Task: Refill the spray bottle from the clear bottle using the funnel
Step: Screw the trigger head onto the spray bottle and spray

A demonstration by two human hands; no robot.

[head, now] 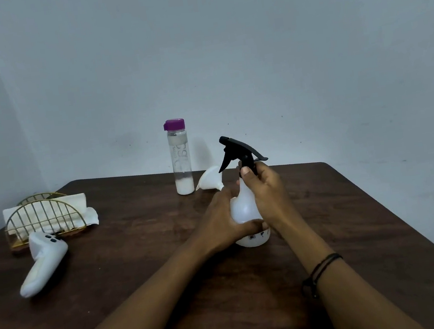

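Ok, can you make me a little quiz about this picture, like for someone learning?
1. True or false: the black sprayer top is already off the spray bottle.
2. Which hand grips the sprayer's neck?
A. left hand
B. right hand
3. What colour is the cap on the clear bottle?

Key:
1. False. It sits on the bottle.
2. B. The left hand steadies the body.
3. Purple, and it is on. The funnel lies on the table, beside that bottle.
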